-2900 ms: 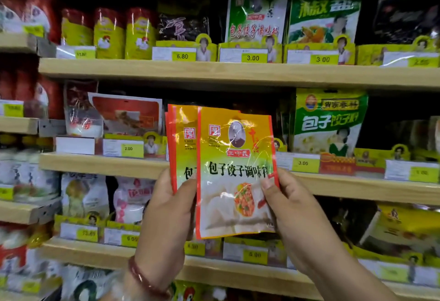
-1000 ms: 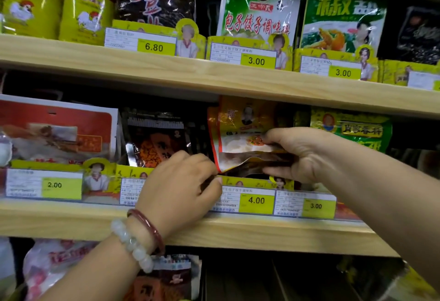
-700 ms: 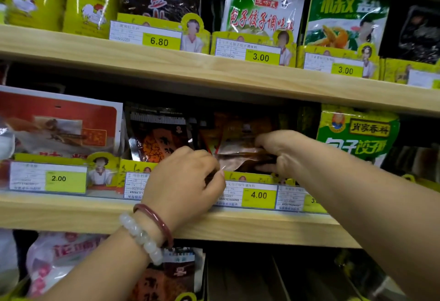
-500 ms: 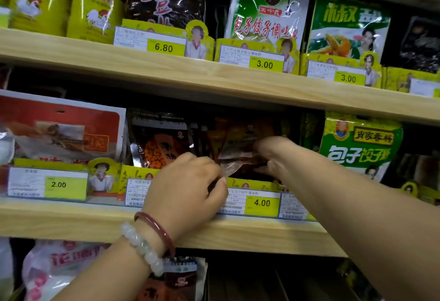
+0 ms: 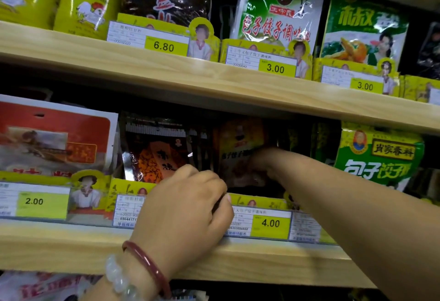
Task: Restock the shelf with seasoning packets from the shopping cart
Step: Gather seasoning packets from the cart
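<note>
The orange-yellow seasoning packets (image 5: pixel 238 148) stand upright, deep in the shadow of the middle shelf (image 5: pixel 71 250), behind the 4.00 price label (image 5: pixel 270 223). My right hand (image 5: pixel 264 160) reaches into the shelf and holds them at their right side, its fingertips hidden in the dark. In front of the packets, my left hand (image 5: pixel 185 205), with two bracelets at the wrist, has its fingers curled over the top edge of the yellow price-label holder (image 5: pixel 257 201), thumb on its front. The shopping cart is out of view.
A dark packet with an orange panel (image 5: pixel 154 155) stands just left of the slot, and a green packet (image 5: pixel 378 157) just right. A red-and-white box (image 5: pixel 54 138) is further left. The upper shelf (image 5: pixel 214 79) hangs low over the slot and carries more packets.
Both hands brought the packets from in front of the shelf into the slot. Over the last second my right hand pushed them further back into the shadow. My left hand stayed at the label holder.
</note>
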